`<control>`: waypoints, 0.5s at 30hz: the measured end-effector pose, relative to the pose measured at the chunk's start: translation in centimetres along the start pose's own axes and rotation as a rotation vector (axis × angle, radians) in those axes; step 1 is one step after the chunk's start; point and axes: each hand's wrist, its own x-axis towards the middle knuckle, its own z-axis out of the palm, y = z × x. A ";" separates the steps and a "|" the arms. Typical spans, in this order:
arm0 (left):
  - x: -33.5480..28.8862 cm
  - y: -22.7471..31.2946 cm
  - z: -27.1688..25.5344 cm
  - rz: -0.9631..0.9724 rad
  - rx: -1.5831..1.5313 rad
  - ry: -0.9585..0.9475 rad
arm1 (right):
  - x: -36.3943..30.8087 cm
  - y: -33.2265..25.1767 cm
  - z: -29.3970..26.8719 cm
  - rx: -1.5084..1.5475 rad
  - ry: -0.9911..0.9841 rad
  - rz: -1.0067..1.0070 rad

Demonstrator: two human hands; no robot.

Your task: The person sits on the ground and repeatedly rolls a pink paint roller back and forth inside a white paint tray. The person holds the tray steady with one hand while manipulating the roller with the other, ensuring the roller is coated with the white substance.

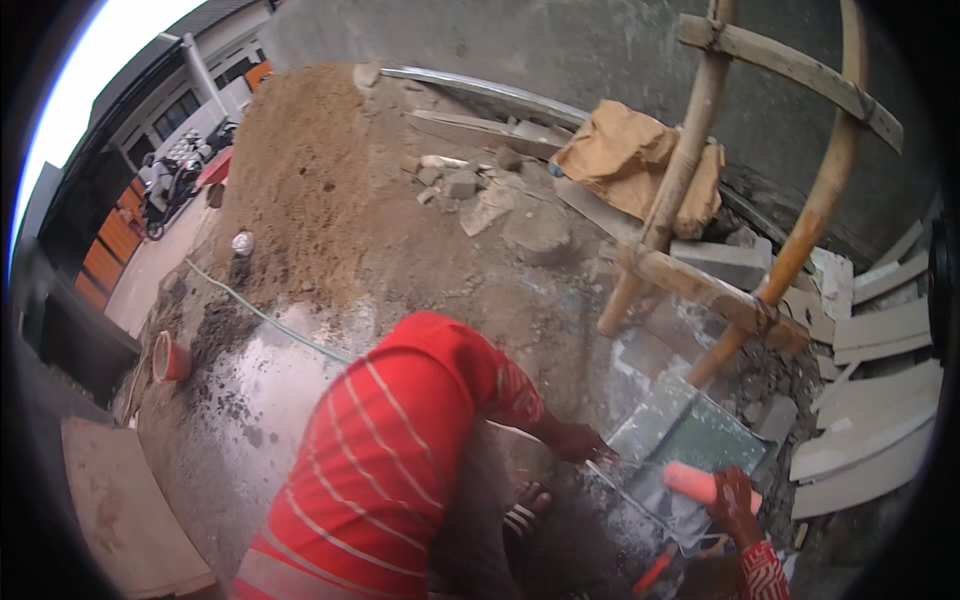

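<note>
1. Right hand (735, 503), near right: fingers closed around a pinkish-orange cylinder (690, 482), which points leftward from the grip; patterned red cuff at the wrist
2. Left hand (580, 443), left of and slightly farther than the right hand: fingers lowered at the far end of a thin pale rod (635, 500); cannot tell whether they grip it or only touch it
3. Position of cylinder: just beyond the rod, at the near side of a green-grey slab (715, 435) lying on the dusty ground; contact between cylinder and slab not clear
4. Rod runs obliquely from the left hand toward the near right; a small red object (655, 570) lies near its near end, form blurred
5. Pale haze and powder about both hands; detail there is soft
6. Red striped shirt (370, 440) fills the near middle; a sandalled foot (525, 500) shows just right of it
7. Far right: wooden ladder (675, 165) stands tilted, one foot close to the slab's far edge; crumpled brown sack (615, 150) lies behind it, by a grey wall (450, 40)
8. Right edge: pale flat pieces (870, 425), overlapping
9. Far left: sand heap (300, 170); green hose (250, 308) on its near side; reddish bucket (172, 358) farther left
10. Near left: brown board (125, 510) lies flat
</note>
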 end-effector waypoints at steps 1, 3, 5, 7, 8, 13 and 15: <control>-0.1 -3.2 1.2 0.102 0.060 0.074 | 2.0 -1.4 -1.0 -0.072 0.350 -0.182; -0.9 -1.1 0.4 -0.005 -0.077 0.094 | 3.6 -1.8 -1.7 -0.055 0.074 0.078; -0.9 -0.2 -0.3 -0.081 -0.046 0.105 | 3.4 -1.2 0.2 -0.138 0.064 0.133; -0.4 0.6 -1.1 -0.136 -0.002 0.053 | 2.2 -0.4 1.8 0.001 -0.165 0.265; 0.1 0.9 -1.2 -0.135 -0.014 0.031 | 1.3 -0.1 2.3 -0.006 -0.125 0.254; -0.3 0.1 0.2 -0.111 -0.073 0.043 | 0.0 -0.3 2.8 0.009 0.030 0.142; -0.5 -0.7 0.6 -0.142 -0.027 -0.005 | 0.7 -0.9 2.3 0.027 -0.048 0.158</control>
